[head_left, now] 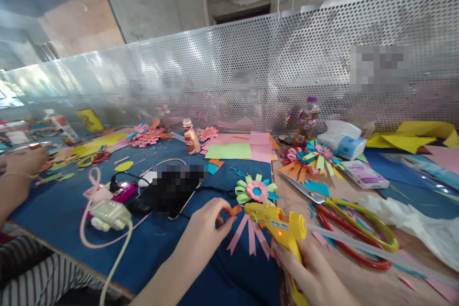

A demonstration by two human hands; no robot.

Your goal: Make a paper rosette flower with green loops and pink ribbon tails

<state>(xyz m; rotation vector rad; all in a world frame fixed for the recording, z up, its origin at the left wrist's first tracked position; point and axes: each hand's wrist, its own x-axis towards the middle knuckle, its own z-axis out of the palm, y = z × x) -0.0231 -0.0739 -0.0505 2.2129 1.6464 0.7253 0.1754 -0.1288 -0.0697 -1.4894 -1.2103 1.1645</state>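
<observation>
Left hand (211, 222): The thumb and finger are pinching together on a little bit of orange paper (235, 210).
Right hand (304, 263): It is wrapping around the handle of a yellow glue gun (283, 220).
Orange paper: It is sitting between the two hands, just left of the gun's tip. I am not seeing well enough to tell if they are touching.
Glue gun: It is pointing left, and a small orange light is glowing on its side. A long clear glue stick (358, 244) is poking out to the right.
Good gluing: I am thinking a soft squeeze is best for a small dot. Holding both hands still is helping, and fingertips should be staying back from the tip, which may be hot.
Paper flower (256, 191): It is lying just on the far side of the gun. Pink strips (252, 244) are spreading out on the near side.
Scissors (303, 190): They are resting to the right.
</observation>
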